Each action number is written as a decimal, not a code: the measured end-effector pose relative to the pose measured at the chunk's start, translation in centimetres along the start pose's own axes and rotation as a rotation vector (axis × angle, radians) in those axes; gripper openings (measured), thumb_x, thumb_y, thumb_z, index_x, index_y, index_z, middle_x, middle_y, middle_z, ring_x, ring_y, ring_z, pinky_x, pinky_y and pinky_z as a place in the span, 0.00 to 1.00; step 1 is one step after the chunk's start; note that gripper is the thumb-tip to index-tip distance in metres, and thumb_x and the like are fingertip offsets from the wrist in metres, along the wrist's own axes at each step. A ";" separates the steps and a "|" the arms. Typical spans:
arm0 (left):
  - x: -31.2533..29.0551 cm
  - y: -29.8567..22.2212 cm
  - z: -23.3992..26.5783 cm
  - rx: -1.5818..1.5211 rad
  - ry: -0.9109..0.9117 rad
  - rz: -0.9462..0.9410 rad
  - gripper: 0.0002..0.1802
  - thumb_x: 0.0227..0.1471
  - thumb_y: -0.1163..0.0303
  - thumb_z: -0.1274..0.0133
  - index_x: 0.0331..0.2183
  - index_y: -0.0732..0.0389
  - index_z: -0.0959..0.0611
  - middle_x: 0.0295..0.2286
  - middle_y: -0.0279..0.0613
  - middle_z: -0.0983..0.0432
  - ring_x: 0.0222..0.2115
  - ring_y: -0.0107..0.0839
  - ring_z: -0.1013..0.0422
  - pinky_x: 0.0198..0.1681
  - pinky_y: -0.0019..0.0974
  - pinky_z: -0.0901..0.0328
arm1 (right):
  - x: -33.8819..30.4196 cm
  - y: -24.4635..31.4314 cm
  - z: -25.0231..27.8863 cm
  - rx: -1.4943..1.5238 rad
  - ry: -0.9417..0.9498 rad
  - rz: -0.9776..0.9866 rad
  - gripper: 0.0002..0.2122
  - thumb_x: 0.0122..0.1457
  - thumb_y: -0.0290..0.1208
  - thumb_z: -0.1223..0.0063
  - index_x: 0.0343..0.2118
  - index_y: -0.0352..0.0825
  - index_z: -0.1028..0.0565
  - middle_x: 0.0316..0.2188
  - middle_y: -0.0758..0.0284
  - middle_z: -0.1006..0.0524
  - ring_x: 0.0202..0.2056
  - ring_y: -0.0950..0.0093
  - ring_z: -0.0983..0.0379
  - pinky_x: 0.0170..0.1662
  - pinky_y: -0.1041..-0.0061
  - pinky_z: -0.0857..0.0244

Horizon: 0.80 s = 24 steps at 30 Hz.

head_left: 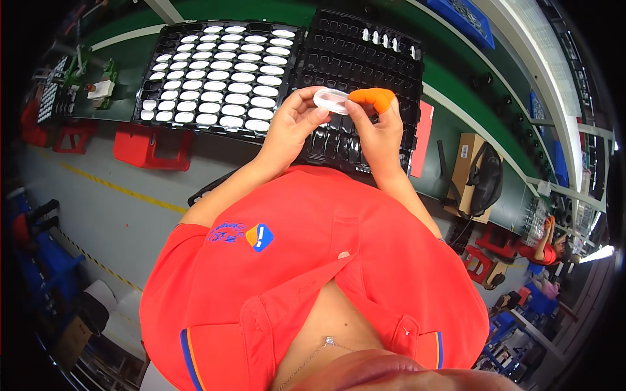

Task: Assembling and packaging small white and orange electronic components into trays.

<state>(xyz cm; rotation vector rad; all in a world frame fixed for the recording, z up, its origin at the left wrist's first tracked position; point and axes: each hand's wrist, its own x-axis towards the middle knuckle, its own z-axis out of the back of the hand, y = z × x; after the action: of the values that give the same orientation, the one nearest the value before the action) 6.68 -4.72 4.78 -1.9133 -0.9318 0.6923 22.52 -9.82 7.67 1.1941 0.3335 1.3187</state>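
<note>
Between my two hands is a white oval part (331,101) with a raised rim and a paler, see-through-looking middle. My left hand (295,124) pinches its left end between thumb and fingers. The right end is held by my right hand (377,124), with an orange finger cover (375,99) on it. Below and left of the part lies a black tray (295,65) filled with rows of white oval pieces (236,87). Directly under my hands is a second black moulded tray (326,65), with several slim white pieces (380,39) standing in its far slots.
A red flat sheet (422,138) lies right of the second tray. Further right stand a cardboard box (464,166) and a black bag (486,179). A blue bin (463,19) sits at the far right. Red stools (147,146) stand by the bench, and another person (548,249) works at right.
</note>
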 end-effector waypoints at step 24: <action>0.6 0.7 -0.6 0.030 -0.015 -0.012 0.21 0.57 0.69 0.49 0.49 0.67 0.32 0.43 0.44 0.28 0.40 0.28 0.29 0.46 0.31 0.34 | 1.4 -2.0 1.2 -0.109 0.197 0.047 0.06 0.55 0.25 0.46 0.34 0.32 0.27 0.31 0.64 0.31 0.29 0.71 0.31 0.34 0.76 0.35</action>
<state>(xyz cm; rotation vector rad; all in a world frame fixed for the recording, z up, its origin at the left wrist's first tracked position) 7.71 -4.79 4.38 -1.8772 -0.9369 0.7111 24.98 -8.81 7.20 0.9892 0.3719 1.4807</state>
